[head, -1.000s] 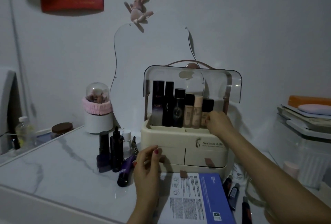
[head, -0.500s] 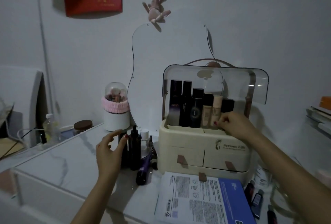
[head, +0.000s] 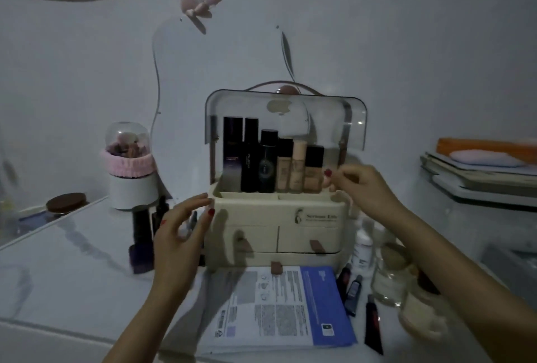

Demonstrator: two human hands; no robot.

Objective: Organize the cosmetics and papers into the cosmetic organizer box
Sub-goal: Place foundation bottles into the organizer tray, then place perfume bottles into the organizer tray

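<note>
Standing mid-frame on the white marble desk point(head: 72, 269), the cream plastic organizer box point(head: 276, 217) holds six bottles; printed papers point(head: 279, 304) lie below. Left hand point(head: 177, 240) hovers relaxed, empty; right hand point(head: 363, 188) curls, fingertips pinched, contents unclear.

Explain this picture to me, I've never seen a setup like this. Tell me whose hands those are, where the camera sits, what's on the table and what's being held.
There is no machine: a person wears a camera on the head, looking forward and down, so the hands are their own. The left hand hovers open by the organizer box, holding nothing. The right hand reaches to the box's top tray beside the bottles; its fingers are curled, but I cannot tell whether they pinch anything. The box's clear lid is raised. On the table lie papers, dark bottles left of the box, and small tubes and jars on the right.
</note>
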